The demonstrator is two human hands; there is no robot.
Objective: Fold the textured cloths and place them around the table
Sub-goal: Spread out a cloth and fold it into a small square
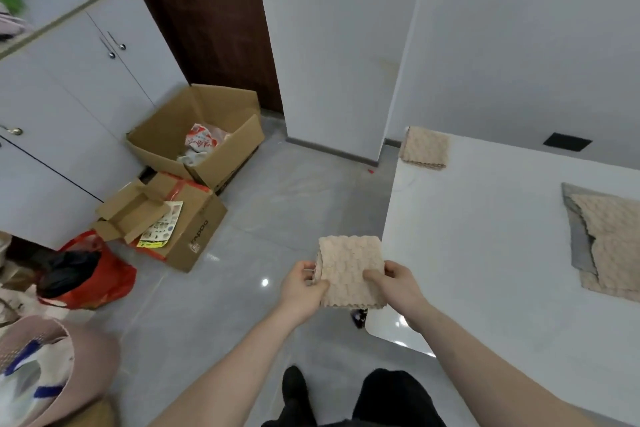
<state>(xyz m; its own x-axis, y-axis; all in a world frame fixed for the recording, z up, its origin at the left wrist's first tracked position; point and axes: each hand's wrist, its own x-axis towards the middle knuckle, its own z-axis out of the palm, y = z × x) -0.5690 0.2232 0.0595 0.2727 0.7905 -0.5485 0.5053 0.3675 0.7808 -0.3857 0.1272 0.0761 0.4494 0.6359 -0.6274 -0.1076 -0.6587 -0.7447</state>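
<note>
I hold a folded beige textured cloth (349,265) in the air, over the floor just left of the white table (491,253). My left hand (301,288) pinches its left edge and my right hand (394,284) pinches its right side, thumb on top. Another folded beige cloth (425,147) lies on the table's far left corner. At the table's right side, a beige cloth (613,243) lies spread over a grey cloth (576,236).
Two cardboard boxes (194,135) (162,218) and a red bag (93,274) stand on the grey tiled floor by white cabinets (69,97) at left. A pink basket (52,367) is at bottom left. My legs and a shoe (294,388) show below.
</note>
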